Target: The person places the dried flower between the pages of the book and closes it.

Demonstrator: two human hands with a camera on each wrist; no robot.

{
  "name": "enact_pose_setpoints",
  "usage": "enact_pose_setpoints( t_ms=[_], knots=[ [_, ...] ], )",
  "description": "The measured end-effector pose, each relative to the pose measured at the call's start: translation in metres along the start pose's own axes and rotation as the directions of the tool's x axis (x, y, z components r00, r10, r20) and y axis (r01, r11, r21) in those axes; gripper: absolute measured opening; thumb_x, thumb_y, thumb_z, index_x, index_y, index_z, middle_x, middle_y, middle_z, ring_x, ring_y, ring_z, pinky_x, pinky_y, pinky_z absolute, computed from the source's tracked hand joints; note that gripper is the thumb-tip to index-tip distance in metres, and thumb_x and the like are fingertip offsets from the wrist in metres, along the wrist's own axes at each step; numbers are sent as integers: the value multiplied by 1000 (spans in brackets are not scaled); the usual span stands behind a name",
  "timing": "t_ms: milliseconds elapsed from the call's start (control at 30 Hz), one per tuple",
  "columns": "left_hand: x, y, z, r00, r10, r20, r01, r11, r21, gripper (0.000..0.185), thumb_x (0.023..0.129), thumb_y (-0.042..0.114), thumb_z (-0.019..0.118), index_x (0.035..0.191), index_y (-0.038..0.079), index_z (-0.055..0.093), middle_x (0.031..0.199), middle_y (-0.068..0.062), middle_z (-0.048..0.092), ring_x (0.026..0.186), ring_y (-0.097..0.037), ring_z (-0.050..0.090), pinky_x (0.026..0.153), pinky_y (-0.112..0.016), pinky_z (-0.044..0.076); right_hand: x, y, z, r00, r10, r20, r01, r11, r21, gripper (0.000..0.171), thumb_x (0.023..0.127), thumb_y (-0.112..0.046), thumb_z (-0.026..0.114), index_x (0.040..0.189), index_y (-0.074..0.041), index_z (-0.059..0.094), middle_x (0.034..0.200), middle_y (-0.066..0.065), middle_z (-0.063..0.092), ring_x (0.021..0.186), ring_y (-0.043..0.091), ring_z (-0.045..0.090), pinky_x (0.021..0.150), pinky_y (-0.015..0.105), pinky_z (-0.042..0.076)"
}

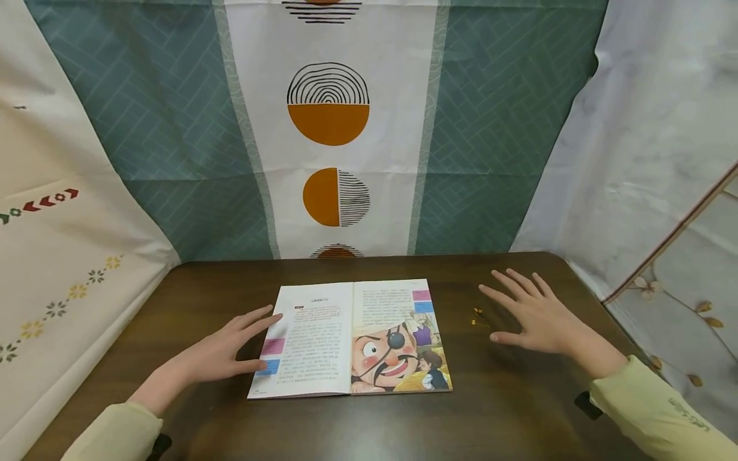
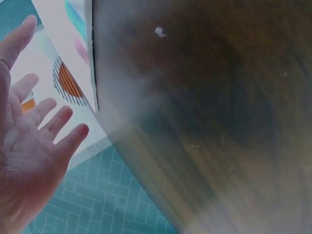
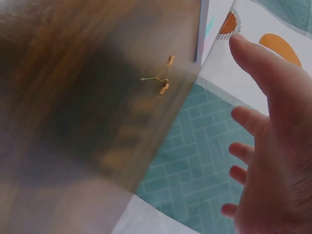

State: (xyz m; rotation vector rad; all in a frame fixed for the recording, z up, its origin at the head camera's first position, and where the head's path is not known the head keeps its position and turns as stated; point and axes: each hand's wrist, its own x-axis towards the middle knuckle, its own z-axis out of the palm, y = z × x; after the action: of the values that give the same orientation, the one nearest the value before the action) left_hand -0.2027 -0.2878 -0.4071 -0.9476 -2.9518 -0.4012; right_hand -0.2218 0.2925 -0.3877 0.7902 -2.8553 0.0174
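An open picture book (image 1: 314, 346) lies on the brown table, with text on its left page and a cartoon figure with an eye patch on the right one. My left hand (image 1: 221, 352), fingers spread, is at the book's left edge, its fingertips overlapping the page in the head view. Whether they touch the paper I cannot tell. To the right of the book, my right hand (image 1: 536, 320) is spread and holds nothing. Just left of its fingers lies a small gold-coloured piece (image 3: 164, 88) with a thin stem, too small to identify.
The dark wooden table (image 1: 369, 429) ends at a back edge against a green and white patterned cloth (image 1: 173, 128). Pale cloths hang at the left (image 1: 57, 256) and right (image 1: 651, 160) sides.
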Motion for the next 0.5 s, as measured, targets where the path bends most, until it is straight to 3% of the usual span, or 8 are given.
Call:
enact_pose_setpoints(
  t_ms=[300, 500],
  knots=[
    [-11, -1, 10, 1000, -16, 9, 16, 1000, -21, 76, 87, 50, 71, 150, 22, 41, 153, -9, 43, 133, -29, 48, 99, -49, 49, -4, 2, 14, 998, 11, 55, -10, 1000, -13, 80, 83, -59, 70, 148, -20, 45, 159, 16, 33, 146, 42, 27, 111, 70, 21],
    [-14, -2, 16, 998, -25, 51, 27, 999, -40, 74, 87, 49, 71, 148, 20, 44, 150, -6, 47, 132, -29, 50, 100, -49, 49, -6, 5, 19, 998, -21, 56, 23, 999, -43, 72, 83, -56, 71, 140, -16, 54, 148, 18, 48, 137, 44, 41, 105, 67, 35]
  ],
)
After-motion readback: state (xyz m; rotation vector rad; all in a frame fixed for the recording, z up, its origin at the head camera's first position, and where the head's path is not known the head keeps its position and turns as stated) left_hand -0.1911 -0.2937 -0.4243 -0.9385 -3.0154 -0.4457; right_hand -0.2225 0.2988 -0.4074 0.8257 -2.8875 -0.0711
